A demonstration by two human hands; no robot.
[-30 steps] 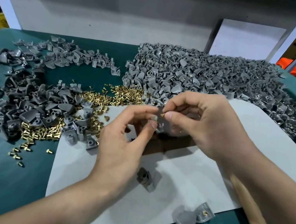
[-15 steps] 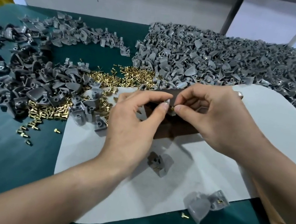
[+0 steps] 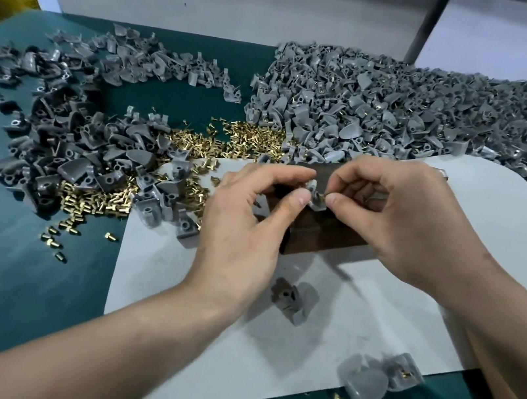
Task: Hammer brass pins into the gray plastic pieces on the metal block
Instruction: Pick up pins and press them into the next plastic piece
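Gray plastic piece (image 3: 313,189) pinched in left grip (image 3: 243,230), brass pin (image 3: 323,196) apparently pinched by right grip (image 3: 400,221)

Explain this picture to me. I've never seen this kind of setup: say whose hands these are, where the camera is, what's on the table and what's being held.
There is no machine here. A person works with bare hands, and the one camera sits on their head, looking down. The left hand pinches a gray piece over a dark block. The right hand pinches a brass pin against it. The block stands on a white sheet on a green table. Loose pins lie left of the block, between heaps of gray pieces. A few spare pieces lie on the sheet.
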